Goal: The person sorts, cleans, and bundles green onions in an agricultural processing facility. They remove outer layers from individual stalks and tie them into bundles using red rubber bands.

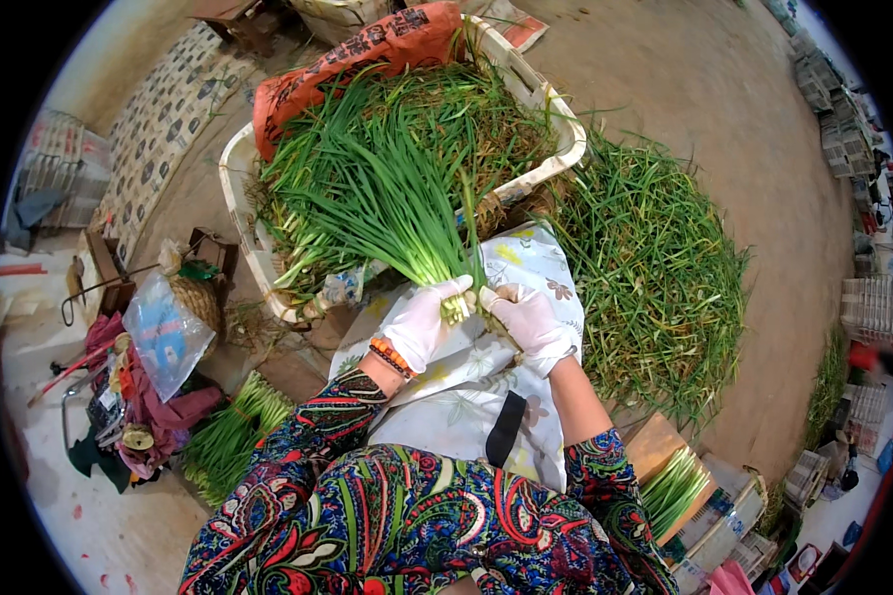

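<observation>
My left hand (pixel 419 327), in a white glove, is closed round a bunch of garlic chives (pixel 407 208). Their pale cut ends stick out below the fingers, and the long green leaves fan out over the white plastic crate (pixel 569 134) in front of me. Close beside it, my gloved right hand (pixel 536 327) pinches the base of a single chive stalk (pixel 473 223) with some dry skin at its lower end. Both hands are above the flowered white apron (pixel 446 397) on my lap. More loose chives (pixel 446 89) with brown roots fill the crate.
A heap of leaf trimmings (pixel 665 278) covers the floor right of the crate. An orange sack (pixel 357 59) hangs over the crate's far side. Bundled chives (pixel 233 431) lie at lower left, others (pixel 675 491) at lower right. A clear plastic bag (pixel 164 332) and cloths are at left.
</observation>
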### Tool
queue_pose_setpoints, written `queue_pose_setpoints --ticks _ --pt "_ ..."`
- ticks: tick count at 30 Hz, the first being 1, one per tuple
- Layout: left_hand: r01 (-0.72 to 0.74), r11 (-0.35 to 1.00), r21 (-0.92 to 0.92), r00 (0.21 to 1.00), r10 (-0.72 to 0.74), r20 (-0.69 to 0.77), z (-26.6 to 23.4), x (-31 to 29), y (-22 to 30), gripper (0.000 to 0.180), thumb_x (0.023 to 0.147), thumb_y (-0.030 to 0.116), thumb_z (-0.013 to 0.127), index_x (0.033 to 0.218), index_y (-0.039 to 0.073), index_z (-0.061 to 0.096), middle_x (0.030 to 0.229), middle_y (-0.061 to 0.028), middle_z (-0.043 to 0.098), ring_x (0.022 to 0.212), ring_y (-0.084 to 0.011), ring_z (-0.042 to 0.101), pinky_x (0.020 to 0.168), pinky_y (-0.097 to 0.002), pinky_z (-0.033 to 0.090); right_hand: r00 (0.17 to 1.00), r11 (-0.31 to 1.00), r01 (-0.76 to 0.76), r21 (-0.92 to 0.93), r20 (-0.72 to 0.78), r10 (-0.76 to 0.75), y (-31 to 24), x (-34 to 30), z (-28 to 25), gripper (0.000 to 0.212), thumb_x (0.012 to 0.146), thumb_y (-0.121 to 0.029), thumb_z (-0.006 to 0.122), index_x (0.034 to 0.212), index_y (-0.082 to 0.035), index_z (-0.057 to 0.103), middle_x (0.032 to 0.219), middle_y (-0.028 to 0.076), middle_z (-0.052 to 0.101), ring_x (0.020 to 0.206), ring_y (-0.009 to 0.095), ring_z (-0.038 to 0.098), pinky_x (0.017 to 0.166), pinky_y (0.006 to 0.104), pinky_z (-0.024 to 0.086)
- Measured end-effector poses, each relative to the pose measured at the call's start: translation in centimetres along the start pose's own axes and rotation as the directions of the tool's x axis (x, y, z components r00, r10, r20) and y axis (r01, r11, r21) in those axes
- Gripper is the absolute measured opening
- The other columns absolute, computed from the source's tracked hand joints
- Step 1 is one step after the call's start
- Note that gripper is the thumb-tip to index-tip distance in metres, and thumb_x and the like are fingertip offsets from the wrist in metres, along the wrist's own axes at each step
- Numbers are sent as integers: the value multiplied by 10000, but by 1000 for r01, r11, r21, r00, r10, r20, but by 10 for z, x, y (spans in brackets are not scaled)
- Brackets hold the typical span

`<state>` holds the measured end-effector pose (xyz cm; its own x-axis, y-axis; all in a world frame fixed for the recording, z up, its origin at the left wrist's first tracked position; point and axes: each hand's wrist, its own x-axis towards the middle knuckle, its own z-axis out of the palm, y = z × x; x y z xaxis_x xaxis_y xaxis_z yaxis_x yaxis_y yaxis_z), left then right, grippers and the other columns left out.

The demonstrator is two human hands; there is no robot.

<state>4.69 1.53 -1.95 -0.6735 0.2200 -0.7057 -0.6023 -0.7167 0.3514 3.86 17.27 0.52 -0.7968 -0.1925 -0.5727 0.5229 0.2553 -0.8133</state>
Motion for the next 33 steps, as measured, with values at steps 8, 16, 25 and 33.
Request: queue_pose_setpoints --ticks 8,16,25,33 --pt "-19 995 -98 998 24 53 9 5 12 214 848 93 500 1016 -22 566 776 -39 586 603 -108 546 561 -216 474 990 940 112 322 48 -135 -19 -34 -7 207 875 -201 519 946 -18 584 794 -25 571 635 29 486 537 177 386" --pt "19 995 -94 997 -12 82 19 -1 13 215 849 96 505 1014 -30 564 810 -45 597 613 -98 539 549 -194 473 987 768 108 631 23 -158 -2 -61 -30 271 905 -205 465 1009 36 532 920 91 608 715 113 551 658 232 432" --pt "-64 988 -138 996 73 59 12 12 17 196 864 84 496 991 -58 545 800 -49 570 645 -114 538 545 -195 474 766 854 -288 -434 -639 -66 47 -92 -147 236 898 -187 473 1016 10 530 795 48 590 695 127 547 649 249 441" --pt "-40 994 -100 999 43 25 4 10 7 178 861 73 492 982 -48 542 843 -76 586 662 -141 553 584 -232 489 980 753 106 -650 -61 -191 -1 -33 4 401 836 -272 495 1144 -18 462 1004 223 571 900 354 563 763 416 442"
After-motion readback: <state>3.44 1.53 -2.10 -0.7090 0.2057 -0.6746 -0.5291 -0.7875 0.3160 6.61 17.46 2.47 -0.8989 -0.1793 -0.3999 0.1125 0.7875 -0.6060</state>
